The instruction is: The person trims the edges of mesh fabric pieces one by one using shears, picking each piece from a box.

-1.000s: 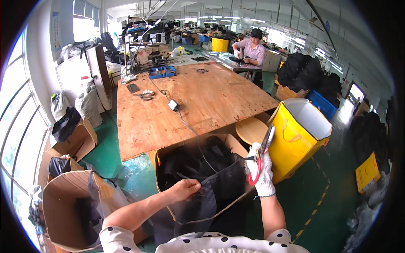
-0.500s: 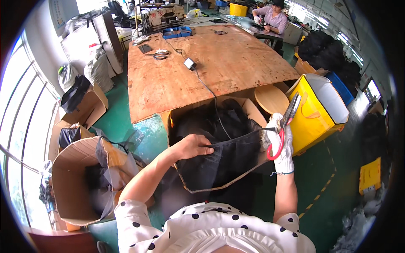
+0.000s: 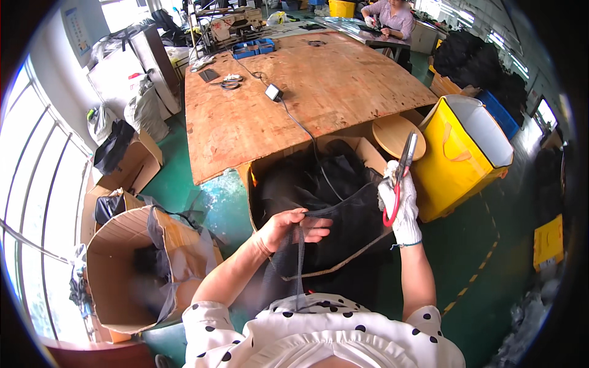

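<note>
Between my hands stretches a piece of black mesh fabric (image 3: 351, 214), its top edge running from one hand to the other. My bare left hand (image 3: 291, 230) pinches this edge between thumb and index finger; the other fingers show through the sheer mesh, and a loose strip hangs below. A white knitted glove covers my right hand (image 3: 402, 208). It grips scissors (image 3: 406, 161) with red handles, blades pointing up and away from the fabric. The mesh edge meets the gloved fingers, but how they hold it is hidden. Under the fabric stands a cardboard box (image 3: 368, 154) with more black material.
Ahead is a wooden worktable (image 3: 245, 132) with a cable and small white device (image 3: 273, 92). At right stands a yellow bag (image 3: 442, 178) beside a round wooden board (image 3: 392, 136). An open cardboard carton (image 3: 113, 276) is at left. A person (image 3: 392, 24) works at the far right.
My left hand has turned, its lower fingers now spread behind the mesh, and a strip hangs from it. The scissors stay in my right hand. The whole view has shifted slightly.
</note>
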`<control>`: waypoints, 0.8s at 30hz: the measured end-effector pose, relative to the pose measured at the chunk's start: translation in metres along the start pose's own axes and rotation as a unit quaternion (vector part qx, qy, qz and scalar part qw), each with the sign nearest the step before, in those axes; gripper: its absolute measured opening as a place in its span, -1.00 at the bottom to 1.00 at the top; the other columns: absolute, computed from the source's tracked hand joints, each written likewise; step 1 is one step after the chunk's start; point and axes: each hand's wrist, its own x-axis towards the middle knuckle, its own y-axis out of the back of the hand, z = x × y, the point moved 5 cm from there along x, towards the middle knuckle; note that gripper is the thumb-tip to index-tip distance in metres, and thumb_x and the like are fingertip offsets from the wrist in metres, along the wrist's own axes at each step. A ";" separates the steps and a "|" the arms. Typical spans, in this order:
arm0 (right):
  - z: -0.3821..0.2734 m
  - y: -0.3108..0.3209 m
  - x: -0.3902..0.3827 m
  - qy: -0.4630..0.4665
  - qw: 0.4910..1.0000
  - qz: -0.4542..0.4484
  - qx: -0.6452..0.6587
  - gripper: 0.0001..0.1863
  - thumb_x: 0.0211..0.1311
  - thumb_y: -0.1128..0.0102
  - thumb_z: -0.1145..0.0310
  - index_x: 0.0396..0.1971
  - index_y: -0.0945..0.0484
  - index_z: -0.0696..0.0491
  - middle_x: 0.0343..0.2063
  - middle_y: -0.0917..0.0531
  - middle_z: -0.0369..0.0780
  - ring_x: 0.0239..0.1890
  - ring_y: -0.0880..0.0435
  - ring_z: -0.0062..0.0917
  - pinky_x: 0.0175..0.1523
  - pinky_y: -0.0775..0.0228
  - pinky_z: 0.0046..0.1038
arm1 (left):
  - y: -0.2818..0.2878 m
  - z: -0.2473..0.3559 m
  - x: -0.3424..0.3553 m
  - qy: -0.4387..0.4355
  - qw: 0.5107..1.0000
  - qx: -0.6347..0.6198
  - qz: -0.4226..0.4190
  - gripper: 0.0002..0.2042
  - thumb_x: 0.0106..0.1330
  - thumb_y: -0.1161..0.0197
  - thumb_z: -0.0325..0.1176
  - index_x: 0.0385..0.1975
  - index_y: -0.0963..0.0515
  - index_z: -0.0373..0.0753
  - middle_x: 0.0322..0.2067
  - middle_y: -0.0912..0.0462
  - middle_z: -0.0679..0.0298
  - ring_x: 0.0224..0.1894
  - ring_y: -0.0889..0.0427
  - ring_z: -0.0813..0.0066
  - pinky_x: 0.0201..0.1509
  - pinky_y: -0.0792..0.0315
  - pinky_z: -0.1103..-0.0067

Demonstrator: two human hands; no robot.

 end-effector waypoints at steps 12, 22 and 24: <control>0.043 0.038 -0.094 -0.168 0.844 -0.055 0.507 -0.89 0.32 0.08 0.22 -0.30 -0.32 -0.09 -0.66 -0.27 -0.45 -0.71 -0.23 -0.80 -0.63 -0.03 -0.74 | -0.004 0.027 -0.003 -0.122 0.987 0.064 0.077 -0.66 0.23 -0.11 -0.30 -0.06 -0.38 -0.35 0.14 -0.27 -0.14 0.21 -0.27 -0.02 0.30 -0.14 0.26; 0.006 -0.078 -0.140 -0.463 0.753 -0.312 0.348 -0.74 0.37 0.20 0.10 -0.34 -0.40 -0.06 -0.77 -0.31 -0.45 -0.79 -0.27 -0.76 -0.75 -0.12 -0.70 | -0.007 0.024 -0.001 -0.122 0.982 0.133 0.059 -0.70 0.30 -0.06 -0.28 -0.13 -0.33 -0.39 0.11 -0.34 -0.07 0.18 -0.34 0.15 0.29 -0.18 0.36; 0.014 -0.082 -0.141 -0.473 0.720 -0.353 0.365 -0.68 0.28 0.12 -0.08 -0.28 -0.34 -0.13 -0.62 -0.41 -0.50 -0.68 -0.36 -0.81 -0.68 -0.13 -0.76 | -0.002 0.024 -0.003 -0.120 0.981 0.139 0.058 -0.73 0.30 -0.06 -0.29 -0.15 -0.34 -0.37 0.09 -0.37 -0.04 0.17 -0.36 0.17 0.28 -0.19 0.36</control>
